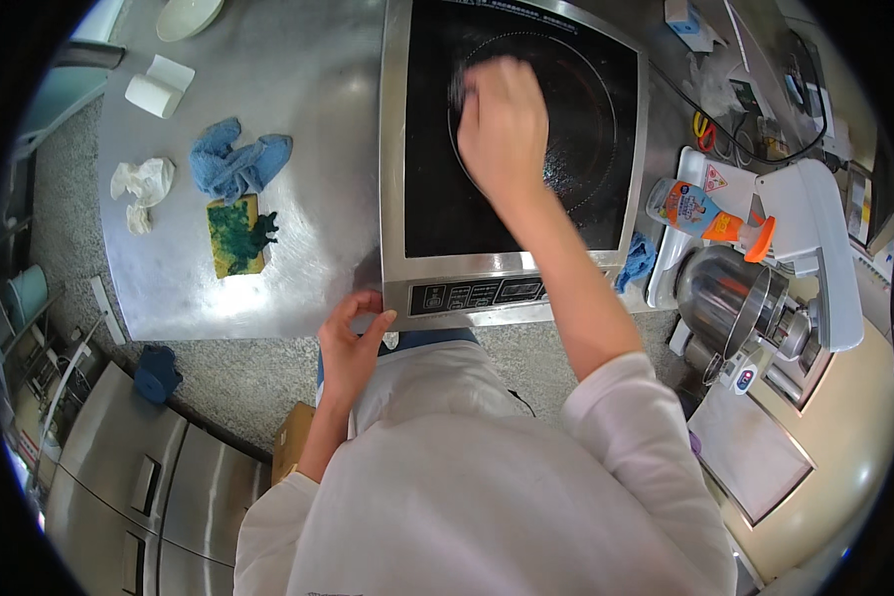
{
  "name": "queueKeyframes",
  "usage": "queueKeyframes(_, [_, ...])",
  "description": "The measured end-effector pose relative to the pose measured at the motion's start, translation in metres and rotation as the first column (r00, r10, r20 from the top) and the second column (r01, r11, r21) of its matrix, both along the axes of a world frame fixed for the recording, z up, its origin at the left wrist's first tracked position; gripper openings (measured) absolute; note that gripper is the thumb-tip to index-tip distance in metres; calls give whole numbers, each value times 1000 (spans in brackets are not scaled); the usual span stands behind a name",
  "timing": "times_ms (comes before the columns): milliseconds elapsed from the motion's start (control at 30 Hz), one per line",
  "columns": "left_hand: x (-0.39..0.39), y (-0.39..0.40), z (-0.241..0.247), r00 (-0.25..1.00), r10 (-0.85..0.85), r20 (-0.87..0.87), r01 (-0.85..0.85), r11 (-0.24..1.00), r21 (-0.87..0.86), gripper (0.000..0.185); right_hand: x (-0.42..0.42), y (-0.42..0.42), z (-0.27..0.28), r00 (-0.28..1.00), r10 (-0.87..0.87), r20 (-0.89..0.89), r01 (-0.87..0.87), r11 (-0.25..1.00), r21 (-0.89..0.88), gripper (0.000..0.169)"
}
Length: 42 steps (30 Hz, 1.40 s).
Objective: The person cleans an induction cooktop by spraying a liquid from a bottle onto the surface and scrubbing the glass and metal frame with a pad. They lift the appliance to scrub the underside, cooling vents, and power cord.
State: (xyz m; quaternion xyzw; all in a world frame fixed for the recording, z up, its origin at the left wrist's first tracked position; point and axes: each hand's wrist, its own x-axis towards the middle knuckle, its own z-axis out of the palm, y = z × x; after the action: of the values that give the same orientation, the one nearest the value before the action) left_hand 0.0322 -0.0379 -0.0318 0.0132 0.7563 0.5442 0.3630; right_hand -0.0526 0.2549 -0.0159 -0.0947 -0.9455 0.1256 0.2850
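An induction cooktop (436,186) with a black glass top and a steel frame stands on the steel table. My right hand (505,123) is curled over the left part of its ring marking, blurred, with something small and dark, perhaps a scouring pad, at the fingertips; the thing is too blurred to name. Wet spots glisten on the glass beside the wrist. At the cooktop's front left corner, my left hand (354,335) touches the edge with thumb and fingers apart. Left of the cooktop lie a blue cloth (235,160) and a yellow-green sponge (232,237) with a dark green scrap against it.
On the steel table (320,171) are a paper roll (155,91), crumpled paper (145,182) and a bowl (186,16). To the right are a spray bottle (696,211), a stand mixer (812,246), another blue cloth (637,261), scissors (703,132) and a black cable (737,141).
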Motion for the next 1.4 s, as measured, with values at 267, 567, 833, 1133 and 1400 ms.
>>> queueKeyframes(267, [10, -2, 7, 963, -130, -236, 105, 988, -117, 35, 146, 12, 45, 947, -311, 84, 319, 870, -377, 20])
queueKeyframes(567, [-24, 141, 122, 447, -314, -838, 384, 913, -138, 36, 206, 0, 28, 888, -459, 17, 360, 674, -645, 29])
queueKeyframes(833, [88, 420, 100, 412, -335, -847, 728, 680, 85, 108, 217, -6, -12, 953, -302, -38, 226, 785, -576, 29])
queueKeyframes(1133, [126, 511, 66, 774, -183, -607, 564, 634, 529, 53, 223, 0, -10, 945, -319, -75, 203, 750, -630, 34])
queueKeyframes(1400, [32, 326, 229, 833, -332, -443, 550, 578, 603, 39, 252, 30, -19, 816, -574, -66, 320, 544, -776, 27])
